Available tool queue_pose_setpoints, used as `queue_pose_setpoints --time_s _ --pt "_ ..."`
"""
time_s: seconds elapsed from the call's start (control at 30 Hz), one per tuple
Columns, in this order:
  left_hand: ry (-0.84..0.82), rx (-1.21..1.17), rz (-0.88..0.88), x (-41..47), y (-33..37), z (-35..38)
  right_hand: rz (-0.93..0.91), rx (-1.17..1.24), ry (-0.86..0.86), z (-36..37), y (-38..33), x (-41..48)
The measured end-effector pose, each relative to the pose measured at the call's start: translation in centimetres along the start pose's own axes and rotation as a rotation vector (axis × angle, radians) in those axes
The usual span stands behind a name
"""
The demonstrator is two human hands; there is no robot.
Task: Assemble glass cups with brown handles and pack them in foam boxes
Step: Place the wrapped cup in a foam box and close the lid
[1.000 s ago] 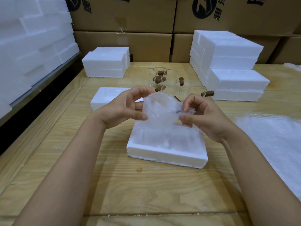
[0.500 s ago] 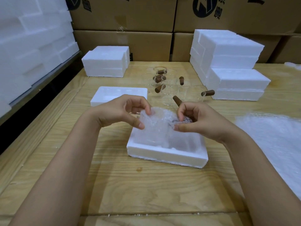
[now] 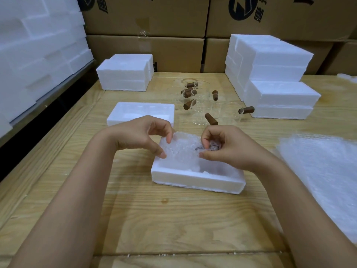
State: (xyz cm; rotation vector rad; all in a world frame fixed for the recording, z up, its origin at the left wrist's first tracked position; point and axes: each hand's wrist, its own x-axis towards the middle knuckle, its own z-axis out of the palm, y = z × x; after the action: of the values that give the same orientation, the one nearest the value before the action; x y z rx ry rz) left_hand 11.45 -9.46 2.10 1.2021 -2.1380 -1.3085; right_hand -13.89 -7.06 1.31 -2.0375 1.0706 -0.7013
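Note:
A glass cup wrapped in bubble wrap sits low in the open white foam box at the table's middle. My left hand pinches the wrap's left edge between thumb and fingers. My right hand pinches the wrapped handle end at the right, where a bit of brown shows through. Behind the box stand several bare glass cups with brown handles, one handle just beyond my right hand.
A foam lid or tray lies behind my left hand. Foam boxes stack at the back left and right. Bubble wrap sheets cover the table's right side. Cardboard cartons line the back; foam blocks fill the left.
Both hands have lowered the wrapped cup from above the foam box down into it, and the cups behind have come into view.

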Motion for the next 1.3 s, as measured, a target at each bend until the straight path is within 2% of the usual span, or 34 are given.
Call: queue_pose_setpoints --time_s 0.23,0.43,0.67,0.73,1.03,1.1,1.17,1.2,1.23,1.27,1.3 --pt "-0.006 0.086 -0.037 0.1 0.6 0.1 0.005 -0.223 0.003 0.4 -0.2 0.1" --pt "0.097 0.096 -0.048 0.5 0.4 0.3 0.02 -0.324 0.185 0.9 0.7 0.6" --pt "0.184 0.005 -0.022 0.6 0.3 0.9 0.103 0.099 0.231 -0.6 1.4 0.2" --pt "0.193 0.011 -0.022 0.6 0.2 0.9 0.108 0.095 0.273 -0.8 1.7 0.2" --pt "0.2 0.035 -0.015 0.8 0.1 0.9 0.115 -0.008 0.222 -0.9 2.6 0.2" --pt "0.151 0.016 0.001 0.6 0.2 0.8 0.105 -0.003 0.211 -1.0 2.7 0.2" --pt "0.064 -0.041 -0.005 0.0 0.5 0.1 0.088 0.037 0.272 -1.1 2.7 0.3" --pt "0.085 -0.088 0.0 -0.4 0.5 -0.6 0.082 0.053 0.345 -1.3 2.7 0.3" --pt "0.186 -0.136 0.015 -0.7 0.3 -1.2 0.081 0.05 0.428 -1.5 2.8 0.2" --pt "0.389 -0.158 0.034 -0.8 0.0 -1.8 0.09 0.023 0.498 -1.8 2.9 0.2" --pt "0.671 -0.131 0.023 -1.0 -0.5 -2.3 0.109 -0.029 0.537 -2.0 3.2 0.1"
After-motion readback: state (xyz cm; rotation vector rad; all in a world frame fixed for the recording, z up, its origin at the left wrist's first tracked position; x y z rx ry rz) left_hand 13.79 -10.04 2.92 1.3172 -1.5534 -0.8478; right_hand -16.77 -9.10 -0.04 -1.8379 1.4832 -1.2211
